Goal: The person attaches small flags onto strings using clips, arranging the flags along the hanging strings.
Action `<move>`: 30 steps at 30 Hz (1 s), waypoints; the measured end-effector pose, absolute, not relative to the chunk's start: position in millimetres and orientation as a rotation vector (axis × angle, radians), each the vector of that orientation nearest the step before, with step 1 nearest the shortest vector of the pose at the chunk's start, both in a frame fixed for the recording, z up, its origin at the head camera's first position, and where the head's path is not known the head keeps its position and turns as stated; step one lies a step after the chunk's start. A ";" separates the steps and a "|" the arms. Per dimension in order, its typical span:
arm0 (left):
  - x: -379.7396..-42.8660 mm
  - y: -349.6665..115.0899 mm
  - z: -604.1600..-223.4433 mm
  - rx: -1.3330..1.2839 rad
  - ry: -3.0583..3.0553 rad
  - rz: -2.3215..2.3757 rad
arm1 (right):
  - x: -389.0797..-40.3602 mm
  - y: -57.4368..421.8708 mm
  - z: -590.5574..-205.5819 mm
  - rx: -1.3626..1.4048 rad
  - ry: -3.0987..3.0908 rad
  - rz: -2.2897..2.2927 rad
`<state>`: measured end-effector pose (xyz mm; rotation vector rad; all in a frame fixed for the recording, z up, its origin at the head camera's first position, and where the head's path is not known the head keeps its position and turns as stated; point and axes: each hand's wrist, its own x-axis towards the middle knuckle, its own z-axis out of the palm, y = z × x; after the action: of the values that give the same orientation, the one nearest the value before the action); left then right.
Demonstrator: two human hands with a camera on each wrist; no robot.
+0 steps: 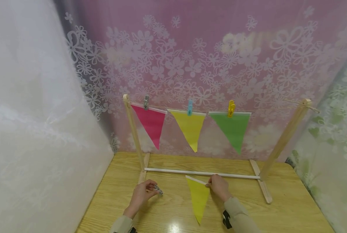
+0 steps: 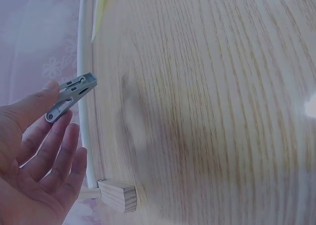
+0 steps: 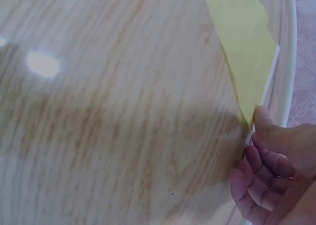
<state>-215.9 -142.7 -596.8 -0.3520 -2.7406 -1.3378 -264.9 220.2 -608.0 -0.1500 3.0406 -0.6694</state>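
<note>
My left hand [image 1: 141,196] pinches a grey clothespin [image 2: 73,96] between thumb and fingers, above the table's left part. The other fingers of that hand curve loosely. With thumb and fingertips, my right hand [image 1: 219,187] pinches the right top corner of a yellow triangular pennant [image 1: 198,197], which has a white top edge and hangs point down. In the right wrist view the same pennant [image 3: 244,47] stretches away from the thumb. Behind, a string carries a pink pennant [image 1: 151,123], another yellow pennant [image 1: 191,127] and a green pennant [image 1: 234,131], each held by a clothespin.
Two wooden posts, left [image 1: 135,136] and right [image 1: 287,139], hold the string. A white rod [image 1: 202,173] joins their feet behind my hands. The right foot [image 1: 262,184] lies on the wood-grain table [image 1: 296,207]. A flowered pink curtain [image 1: 191,38] hangs behind.
</note>
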 end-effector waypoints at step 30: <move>-228.6 -106.6 -564.2 -0.410 -2.787 -1.384 | -250.4 248.1 -611.1 -0.095 3.010 -0.995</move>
<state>-228.6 -106.6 -564.2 -0.4097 -2.7875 -1.3840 -250.4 248.1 -611.1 -0.0949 3.0101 -0.9954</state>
